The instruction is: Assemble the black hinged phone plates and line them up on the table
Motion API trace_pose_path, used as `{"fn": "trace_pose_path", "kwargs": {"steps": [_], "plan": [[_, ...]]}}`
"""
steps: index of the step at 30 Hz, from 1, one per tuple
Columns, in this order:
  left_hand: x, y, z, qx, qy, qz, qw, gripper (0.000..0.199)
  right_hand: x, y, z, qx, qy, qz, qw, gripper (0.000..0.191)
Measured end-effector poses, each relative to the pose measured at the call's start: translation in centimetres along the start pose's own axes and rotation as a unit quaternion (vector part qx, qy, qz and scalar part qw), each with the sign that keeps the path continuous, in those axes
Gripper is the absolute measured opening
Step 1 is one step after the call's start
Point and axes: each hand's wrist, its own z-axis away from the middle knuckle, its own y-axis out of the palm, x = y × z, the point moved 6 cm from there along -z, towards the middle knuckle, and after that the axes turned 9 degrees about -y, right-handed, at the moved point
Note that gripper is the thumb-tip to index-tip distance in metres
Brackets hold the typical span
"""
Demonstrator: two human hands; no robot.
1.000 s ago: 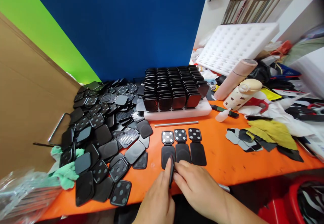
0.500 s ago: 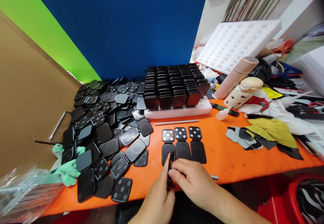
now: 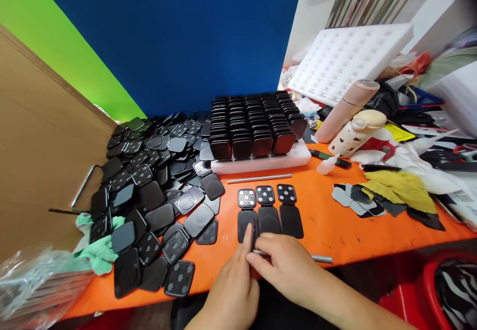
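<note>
My left hand (image 3: 236, 275) is closed around a thin black hinged case (image 3: 254, 233), seen nearly edge-on and mostly hidden by the fingers. My right hand (image 3: 285, 263) grips a threaded metal rod (image 3: 322, 259), whose near end shows between finger and thumb close to the case; I cannot tell whether the two touch. Just beyond my hands, three opened black cases lie in a row: a left one (image 3: 247, 199), a middle one (image 3: 265, 195) and a right one (image 3: 286, 194). Each has pale round dots on its upper half and a plain dark lower half.
A heap of loose black cases (image 3: 152, 196) covers the left. Closed cases (image 3: 253, 126) stand in rows on a white foam block (image 3: 261, 165), with another metal rod (image 3: 260, 179) before it. Bottles (image 3: 346, 111), a small dropper bottle (image 3: 328, 165) and a yellow cloth (image 3: 402, 191) lie right.
The case in my left hand has turned more edge-on. The rod in my right hand now shows further out on both sides of the hand. The view has shifted slightly.
</note>
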Motion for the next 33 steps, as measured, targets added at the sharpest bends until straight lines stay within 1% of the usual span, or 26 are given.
{"fn": "trace_pose_path", "kwargs": {"steps": [2, 4, 5, 6, 7, 8, 9, 11, 13, 15, 17, 20, 22, 23, 25, 26, 27, 29, 31, 32, 33], "plan": [[0.0, 0.1, 0.1, 0.018, -0.011, 0.022, 1.0, 0.076, -0.5, 0.3, 0.0, -0.019, 0.002, -0.053, 0.998, 0.027], [0.2, 0.3, 0.1, 0.051, -0.045, 0.07, 0.995, 0.079, -1.1, 1.0, 0.0, -0.023, 0.007, -0.155, 0.988, 0.03], [0.2, 0.4, 0.2, 0.075, -0.065, 0.103, 0.99, 0.081, -1.4, 1.5, 0.0, -0.015, 0.016, -0.23, 0.973, 0.031], [0.3, 0.6, 0.3, 0.097, -0.082, 0.135, 0.983, 0.084, -1.7, 2.0, -0.1, -0.006, 0.027, -0.305, 0.952, 0.033], [0.3, 0.7, 0.4, 0.115, -0.092, 0.156, 0.977, 0.087, -1.9, 2.3, -0.1, -0.001, 0.037, -0.363, 0.931, 0.035], [0.2, 0.6, 0.5, 0.126, -0.096, 0.159, 0.974, 0.088, -2.1, 2.3, -0.1, -0.003, 0.043, -0.392, 0.919, 0.037], [0.2, 0.5, 0.7, 0.127, -0.095, 0.141, 0.977, 0.088, -2.2, 2.0, -0.1, -0.011, 0.043, -0.388, 0.921, 0.038], [0.1, 0.0, 0.9, 0.11, -0.084, 0.054, 0.989, 0.088, -2.1, 0.9, -0.1, -0.026, 0.028, -0.307, 0.951, 0.037], [0.0, -0.3, 1.1, 0.101, -0.074, -0.045, 0.991, 0.087, -1.8, 0.0, 0.2, -0.01, 0.019, -0.22, 0.975, 0.035], [-0.1, -0.3, 1.4, 0.104, -0.063, -0.119, 0.985, 0.086, -1.5, -0.3, 0.5, 0.014, 0.02, -0.174, 0.984, 0.031], [-0.2, -0.2, 1.6, 0.107, -0.049, -0.168, 0.979, 0.085, -1.5, -0.3, 0.7, 0.019, 0.027, -0.164, 0.986, 0.029], [-0.5, 0.1, 1.8, 0.09, -0.026, -0.202, 0.975, 0.081, -1.9, 0.4, 0.9, -0.007, 0.053, -0.193, 0.98, 0.033], [-0.8, -0.1, 1.9, 0.067, -0.011, -0.181, 0.981, 0.075, -2.1, 0.8, 0.9, -0.028, 0.065, -0.226, 0.971, 0.037], [-0.9, -0.2, 1.8, 0.054, -0.006, -0.151, 0.987, 0.071, -2.0, 1.0, 0.8, -0.039, 0.065, -0.249, 0.965, 0.038], [-1.2, -1.0, 1.6, 0.024, -0.012, -0.055, 0.998, 0.06, -1.6, 1.2, 0.5, -0.042, 0.048, -0.322, 0.945, 0.039], [-1.2, -1.4, 1.3, 0.009, -0.022, 0.005, 1.0, 0.053, -1.4, 1.4, 0.3, -0.037, 0.043, -0.373, 0.926, 0.04], [-1.2, -1.9, 1.1, -0.002, -0.033, 0.064, 0.997, 0.046, -1.2, 1.7, 0.1, -0.027, 0.044, -0.43, 0.901, 0.041], [-1.0, -2.6, 0.7, -0.015, -0.05, 0.161, 0.986, 0.035, -1.0, 2.2, 0.0, -0.01, 0.074, -0.539, 0.839, 0.043], [-0.9, -3.3, 0.4, -0.022, -0.056, 0.208, 0.976, 0.032, -1.2, 2.7, 0.1, -0.007, 0.124, -0.611, 0.782, 0.042], [-0.9, -3.6, 0.3, -0.025, -0.056, 0.215, 0.975, 0.032, -1.3, 2.8, 0.3, -0.005, 0.142, -0.629, 0.764, 0.04], [-0.9, -3.9, 0.3, -0.029, -0.052, 0.213, 0.975, 0.031, -1.3, 2.9, 0.4, -0.001, 0.152, -0.639, 0.754, 0.038]]}}
